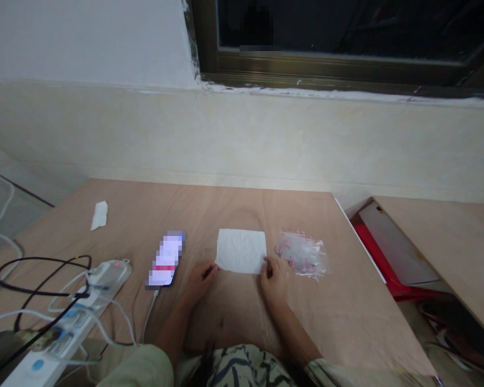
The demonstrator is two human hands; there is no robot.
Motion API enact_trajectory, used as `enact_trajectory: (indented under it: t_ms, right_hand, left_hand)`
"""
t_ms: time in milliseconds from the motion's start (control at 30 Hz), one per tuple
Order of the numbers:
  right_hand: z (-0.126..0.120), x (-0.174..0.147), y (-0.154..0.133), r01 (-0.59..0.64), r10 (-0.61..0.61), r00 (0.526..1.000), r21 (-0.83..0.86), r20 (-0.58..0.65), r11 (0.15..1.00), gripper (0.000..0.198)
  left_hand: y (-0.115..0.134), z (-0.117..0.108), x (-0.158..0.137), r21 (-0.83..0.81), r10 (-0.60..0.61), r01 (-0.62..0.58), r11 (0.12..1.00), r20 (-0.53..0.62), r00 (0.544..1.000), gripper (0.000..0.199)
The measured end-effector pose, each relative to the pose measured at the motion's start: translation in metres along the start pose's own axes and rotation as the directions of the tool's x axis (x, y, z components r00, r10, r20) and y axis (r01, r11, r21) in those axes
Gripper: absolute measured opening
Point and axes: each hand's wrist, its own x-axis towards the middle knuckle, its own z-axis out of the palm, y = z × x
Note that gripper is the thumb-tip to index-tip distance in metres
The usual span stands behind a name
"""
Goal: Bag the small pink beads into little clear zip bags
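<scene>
A white sheet of thin paper [242, 251], like a tissue or napkin, lies flat on the wooden table in front of me. At its lower left corner is my left hand [200, 278], thumb and finger pinched on the edge. My right hand [275, 278] grips the lower right edge the same way, its fingers curled. Just beyond the right hand rests a clear plastic bag [304, 255] with small pink and red bits showing. A phone [166, 259] with a lit, blurred screen lies left of the paper, a white cable [150, 312] plugged into it.
A white power strip [108, 277] with tangled black and white cables fills the table's left front. A small white paper scrap [99, 215] lies at the back left. The wooden table [234, 204] meets a wall below a dark window. On the right, a red item [377, 258] sits beside another board.
</scene>
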Motion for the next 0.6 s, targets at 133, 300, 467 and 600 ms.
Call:
enact_trajectory:
  t_ms: [133, 300, 467, 600]
  right_hand:
    - [0.0014, 0.0004, 0.0001, 0.002, -0.002, 1.0, 0.007, -0.003, 1.0, 0.022]
    - [0.0026, 0.0013, 0.0015, 0.009, -0.009, 1.0, 0.004, 0.004, 1.0, 0.023]
    - [0.0034, 0.0008, 0.0023, 0.005, -0.005, 1.0, 0.007, 0.009, 1.0, 0.023]
    - [0.0013, 0.0011, 0.0002, -0.007, 0.007, 1.0, 0.037, 0.008, 0.999, 0.023]
  left_hand:
    - [0.0001, -0.0015, 0.0018, -0.003, 0.006, -0.006, 1.0, 0.028, 1.0, 0.026]
    - [-0.0009, -0.0023, 0.0032, 0.027, 0.01, -0.011, 1.0, 0.023, 1.0, 0.026]
    - [-0.0033, -0.0012, 0.004, 0.021, 0.016, -0.016, 1.0, -0.006, 1.0, 0.025]
    - [-0.0032, -0.0016, 0.004, 0.033, 0.026, -0.027, 0.999, 0.026, 0.999, 0.026]
